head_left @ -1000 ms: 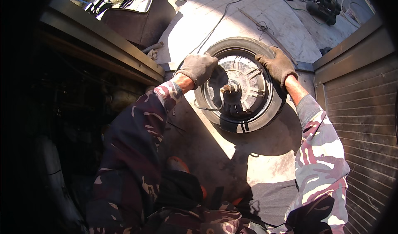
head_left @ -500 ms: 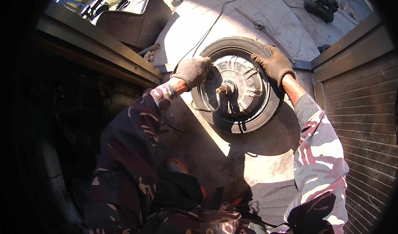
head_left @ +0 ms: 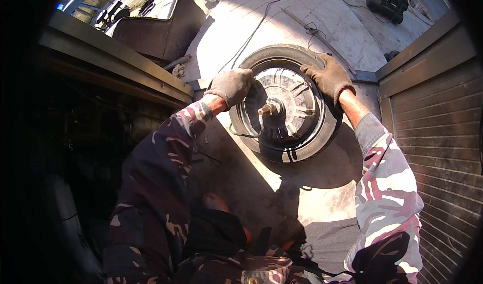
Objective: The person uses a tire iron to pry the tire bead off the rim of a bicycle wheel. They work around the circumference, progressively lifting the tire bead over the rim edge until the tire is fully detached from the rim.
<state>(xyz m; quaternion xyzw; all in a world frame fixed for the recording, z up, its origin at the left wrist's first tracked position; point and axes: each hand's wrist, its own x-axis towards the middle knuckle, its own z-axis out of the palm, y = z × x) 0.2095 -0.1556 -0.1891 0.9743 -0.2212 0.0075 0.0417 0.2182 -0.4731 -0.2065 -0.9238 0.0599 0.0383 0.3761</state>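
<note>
A hub-motor wheel with a black tyre (head_left: 324, 139) stands in front of me at the doorway, its round metal hub (head_left: 298, 94) facing up toward me. From the hub's middle sticks a short axle (head_left: 269, 109), and a black cable (head_left: 245, 135) loops out of it toward the lower left. My left hand (head_left: 230, 87), in a grey-brown work glove, is closed on the tyre's upper left edge. On the upper right, my gloved right hand (head_left: 329, 76) grips the tyre, thumb on the inner side. Fingers behind the tyre are hidden.
Metal door frames flank me, with a ribbed panel (head_left: 437, 128) on the right. Beyond the sill (head_left: 365, 76) lies sunlit pale paving with a thin cable (head_left: 261, 20) and a long stick (head_left: 322, 42). A brown box-like thing (head_left: 156, 35) and a black compressor-like machine (head_left: 387, 5) stand farther off.
Everything in view has shifted slightly to the left. Both hands keep their hold on the wheel, which stays in nearly the same place.
</note>
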